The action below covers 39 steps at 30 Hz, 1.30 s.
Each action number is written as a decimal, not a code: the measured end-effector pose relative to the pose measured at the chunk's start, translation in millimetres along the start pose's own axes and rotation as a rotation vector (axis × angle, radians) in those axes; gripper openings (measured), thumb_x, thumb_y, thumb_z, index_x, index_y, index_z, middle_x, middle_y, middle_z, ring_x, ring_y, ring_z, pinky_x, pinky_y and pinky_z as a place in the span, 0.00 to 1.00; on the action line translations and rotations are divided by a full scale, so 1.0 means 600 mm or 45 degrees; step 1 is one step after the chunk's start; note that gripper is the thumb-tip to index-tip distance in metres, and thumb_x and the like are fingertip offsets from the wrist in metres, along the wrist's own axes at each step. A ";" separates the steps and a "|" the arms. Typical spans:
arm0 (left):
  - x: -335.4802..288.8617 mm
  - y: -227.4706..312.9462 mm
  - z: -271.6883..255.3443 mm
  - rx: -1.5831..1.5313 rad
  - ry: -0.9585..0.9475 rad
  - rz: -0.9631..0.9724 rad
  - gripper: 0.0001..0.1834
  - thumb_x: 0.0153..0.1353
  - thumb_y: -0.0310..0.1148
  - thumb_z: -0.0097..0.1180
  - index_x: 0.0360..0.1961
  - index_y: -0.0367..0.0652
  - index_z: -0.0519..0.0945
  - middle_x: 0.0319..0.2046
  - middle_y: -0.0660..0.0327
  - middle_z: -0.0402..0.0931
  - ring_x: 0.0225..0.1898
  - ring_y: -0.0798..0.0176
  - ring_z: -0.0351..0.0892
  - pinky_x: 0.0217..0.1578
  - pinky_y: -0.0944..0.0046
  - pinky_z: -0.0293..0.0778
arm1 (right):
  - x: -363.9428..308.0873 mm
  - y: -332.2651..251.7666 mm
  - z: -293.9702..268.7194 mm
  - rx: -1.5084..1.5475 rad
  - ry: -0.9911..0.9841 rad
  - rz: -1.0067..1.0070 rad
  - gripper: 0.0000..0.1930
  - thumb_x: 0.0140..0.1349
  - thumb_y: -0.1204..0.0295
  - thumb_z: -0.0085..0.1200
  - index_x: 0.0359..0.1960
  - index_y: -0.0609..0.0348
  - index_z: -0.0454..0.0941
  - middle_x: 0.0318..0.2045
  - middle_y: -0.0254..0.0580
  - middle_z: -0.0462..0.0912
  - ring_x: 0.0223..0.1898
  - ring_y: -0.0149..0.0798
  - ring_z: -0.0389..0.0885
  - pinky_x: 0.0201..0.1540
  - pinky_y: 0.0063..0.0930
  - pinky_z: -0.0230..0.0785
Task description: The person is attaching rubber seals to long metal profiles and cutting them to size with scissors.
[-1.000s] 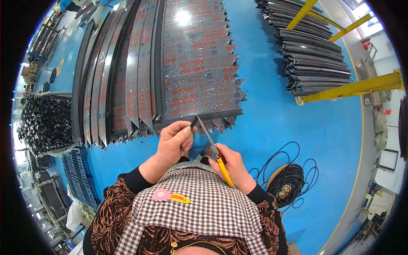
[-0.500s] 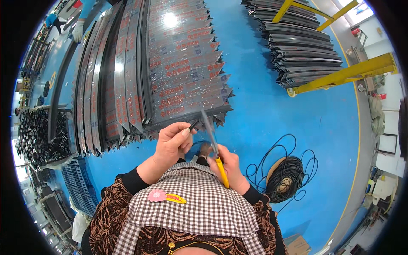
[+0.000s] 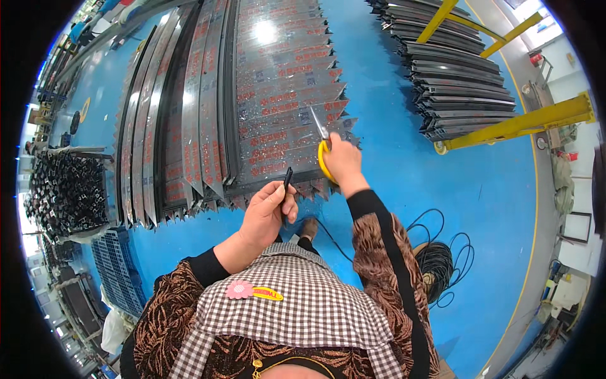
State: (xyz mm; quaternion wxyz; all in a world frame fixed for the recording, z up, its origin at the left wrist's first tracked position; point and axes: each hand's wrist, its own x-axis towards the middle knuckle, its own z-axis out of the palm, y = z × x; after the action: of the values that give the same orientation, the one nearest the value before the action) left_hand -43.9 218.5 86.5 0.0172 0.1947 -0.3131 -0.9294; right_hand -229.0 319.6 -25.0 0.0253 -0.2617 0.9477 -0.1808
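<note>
Yellow-handled scissors (image 3: 324, 133), one pair, clasped in right grip (image 3: 344, 163), one black strip (image 3: 288, 177), pinched in left grip (image 3: 264, 213)

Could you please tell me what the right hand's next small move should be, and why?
Probably set the scissors down on the grey profiles: the right hand holds them out over that stack, while the left hand alone pinches the black strip.

Factory workshop around me, identified by broad stacks of long, dark profiles (image 3: 284, 95) with pointed ends, a yellow frame (image 3: 517, 129) on castors, a blue pallet (image 3: 118, 265) and a yellow-lined blue floor (image 3: 391, 170).
</note>
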 end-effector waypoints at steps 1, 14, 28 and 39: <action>0.002 0.003 -0.009 -0.001 0.007 0.009 0.09 0.67 0.31 0.42 0.39 0.38 0.73 0.22 0.62 0.68 0.24 0.66 0.68 0.27 0.70 0.66 | 0.028 -0.008 0.010 -0.003 -0.017 0.022 0.12 0.52 0.63 0.51 0.35 0.53 0.69 0.21 0.49 0.78 0.22 0.56 0.76 0.27 0.46 0.68; 0.060 0.099 -0.111 -0.034 0.325 0.056 0.07 0.64 0.29 0.47 0.41 0.40 0.73 0.27 0.60 0.72 0.33 0.64 0.73 0.38 0.67 0.69 | -0.138 -0.204 0.011 2.012 -0.894 0.233 0.13 0.55 0.76 0.48 0.43 0.64 0.74 0.32 0.39 0.76 0.30 0.30 0.71 0.34 0.22 0.65; 0.079 0.260 -0.325 2.776 0.846 0.761 0.32 0.49 0.34 0.59 0.56 0.42 0.64 0.55 0.51 0.62 0.59 0.50 0.60 0.56 0.49 0.56 | -0.008 -0.352 0.166 0.949 -0.452 0.140 0.14 0.53 0.65 0.54 0.33 0.66 0.72 0.26 0.47 0.77 0.27 0.45 0.74 0.32 0.34 0.67; 0.114 0.273 -0.327 2.979 -0.293 0.899 0.17 0.54 0.41 0.52 0.42 0.43 0.71 0.50 0.59 0.66 0.58 0.51 0.59 0.58 0.42 0.52 | -0.004 -0.366 0.166 1.008 -0.522 0.326 0.11 0.51 0.68 0.54 0.27 0.66 0.71 0.23 0.42 0.75 0.24 0.36 0.69 0.28 0.28 0.64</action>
State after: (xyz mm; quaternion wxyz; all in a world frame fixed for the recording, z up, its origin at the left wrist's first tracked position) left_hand -49.0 -36.2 16.1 0.0550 -0.0859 -0.9938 -0.0443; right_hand -106.0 112.8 -40.0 0.3324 -0.1431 0.8059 -0.4685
